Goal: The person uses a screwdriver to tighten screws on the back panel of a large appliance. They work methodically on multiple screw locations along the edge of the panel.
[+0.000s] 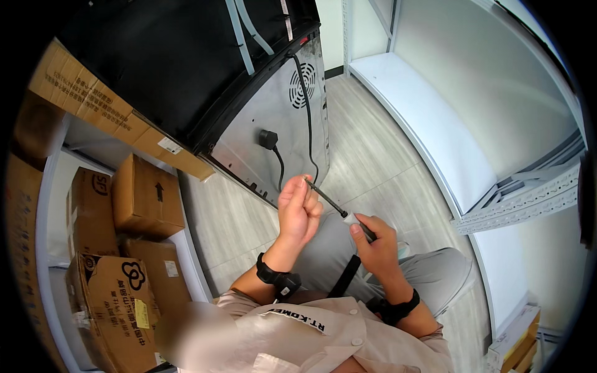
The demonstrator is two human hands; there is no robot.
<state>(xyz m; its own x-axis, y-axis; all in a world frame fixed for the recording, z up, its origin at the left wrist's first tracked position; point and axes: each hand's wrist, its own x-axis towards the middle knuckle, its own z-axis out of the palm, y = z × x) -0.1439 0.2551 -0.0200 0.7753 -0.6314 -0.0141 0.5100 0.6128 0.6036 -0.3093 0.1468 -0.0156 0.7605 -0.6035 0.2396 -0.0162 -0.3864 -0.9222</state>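
Observation:
My right hand (377, 244) is wrapped round the handle of a screwdriver (328, 200), a light and dark grip with a long dark shaft. The shaft slants up and left to my left hand (296, 214). There, my left thumb and fingers are pinched at the screwdriver's tip; whatever small thing they hold is too small to make out. Just beyond my hands stands a large black appliance (155, 62) with a grey metal panel (242, 124) facing me. A black plug (268, 138) sits against that panel with its cord hanging down.
On the left, several cardboard boxes (148, 196) fill a shelf, and a long carton (112, 121) lies under the appliance's edge. White metal shelving (429, 118) curves along the right. A second black cable (306, 93) runs down the panel to the grey plank floor (367, 155).

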